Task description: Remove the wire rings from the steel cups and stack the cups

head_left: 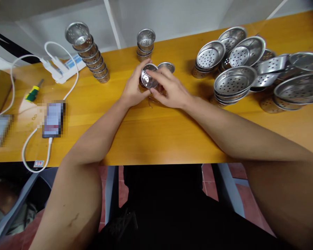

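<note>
Small red tag [39, 163] at near table edge reads "39" or similar; uncertain. Left hand [132, 91] and right hand [169, 91] together clasp perforated steel cup [148, 75] at mid-table [156, 139], wire piece [152, 101] beneath. Loose cup [166, 66] just beside. Judged partway: leaning stack [90, 52] and short stack [145, 44] behind, pile of strainer bowls [250, 73] right, untouched. No brand legible.

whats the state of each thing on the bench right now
perforated metal cup: tilted, held by both hands
left hand: gripping the cup
right hand: fingers on the cup's rim
leaning cup stack: nested, tipped over
short cup stack: nested, upright
strainer bowls: piled loosely
phone: cable plugged in
screwdriver: lying flat
</note>
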Tool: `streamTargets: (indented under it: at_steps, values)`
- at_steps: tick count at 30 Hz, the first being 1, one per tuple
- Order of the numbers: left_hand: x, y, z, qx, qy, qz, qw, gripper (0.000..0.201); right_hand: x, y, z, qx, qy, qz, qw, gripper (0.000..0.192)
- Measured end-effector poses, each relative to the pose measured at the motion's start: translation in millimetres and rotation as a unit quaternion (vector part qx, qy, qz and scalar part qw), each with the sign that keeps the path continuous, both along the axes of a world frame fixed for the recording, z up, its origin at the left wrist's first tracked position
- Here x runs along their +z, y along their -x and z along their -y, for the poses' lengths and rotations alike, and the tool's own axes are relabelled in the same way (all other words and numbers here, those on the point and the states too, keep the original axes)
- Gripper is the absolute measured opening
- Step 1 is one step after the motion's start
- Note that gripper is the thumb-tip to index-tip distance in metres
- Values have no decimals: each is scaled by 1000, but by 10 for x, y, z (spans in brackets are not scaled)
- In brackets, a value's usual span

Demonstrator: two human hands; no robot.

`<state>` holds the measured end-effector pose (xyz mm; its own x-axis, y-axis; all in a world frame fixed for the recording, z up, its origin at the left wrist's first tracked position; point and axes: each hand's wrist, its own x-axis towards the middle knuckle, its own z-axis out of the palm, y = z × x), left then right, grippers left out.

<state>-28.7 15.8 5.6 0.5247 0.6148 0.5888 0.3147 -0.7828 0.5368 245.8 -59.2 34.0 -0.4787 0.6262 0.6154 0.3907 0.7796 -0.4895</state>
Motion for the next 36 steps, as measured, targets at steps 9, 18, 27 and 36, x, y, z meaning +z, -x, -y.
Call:
streamTargets:
  at_steps: [9, 18, 27, 36]
  values:
    - [116, -48, 119, -1, 10, -85, 996, 124, 10, -52, 25, -16, 20, 71, 997, 70]
    - [63, 59, 72, -3, -18, -94, 995, 107, 50, -36, 54, 37, 40, 104, 993, 79]
    - [69, 36, 36, -16, 2, -102, 995, 105, 96, -1, 90, 21, 55, 58, 997, 79]
    - [57, -56, 18, -29, -2, -76, 997, 106, 105, 70, 48, -37, 94, -21, 995, 76]
